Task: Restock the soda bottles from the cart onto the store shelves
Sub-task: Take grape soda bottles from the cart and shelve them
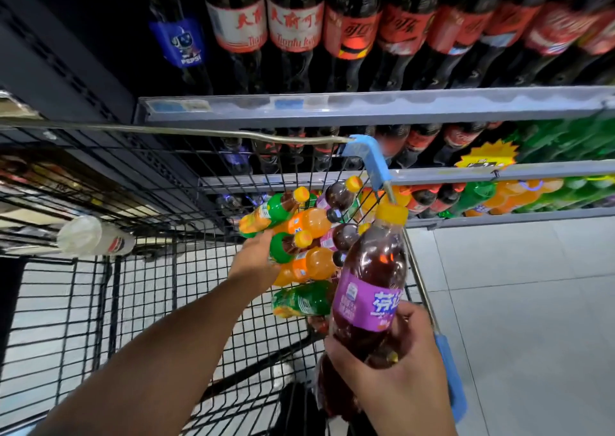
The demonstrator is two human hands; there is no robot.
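My right hand (396, 365) grips a dark grape soda bottle (369, 269) with a purple label and yellow cap, held upright above the cart's right rim; a second dark bottle seems to lie under the same hand. My left hand (258, 259) reaches into the wire cart (139, 296) and rests on the pile of small bottles (309, 232), its fingers curled on a green-labelled bottle (281, 249). The pile holds orange, green and purple sodas lying on their sides in the cart's far right corner.
Store shelves (366, 106) stand right behind the cart, with large cola bottles (352, 29) on top and cola, orange and green sodas (506, 196) lower down. A clear bottle (93, 236) lies on the cart's left. Grey tiled floor (532, 302) lies to the right.
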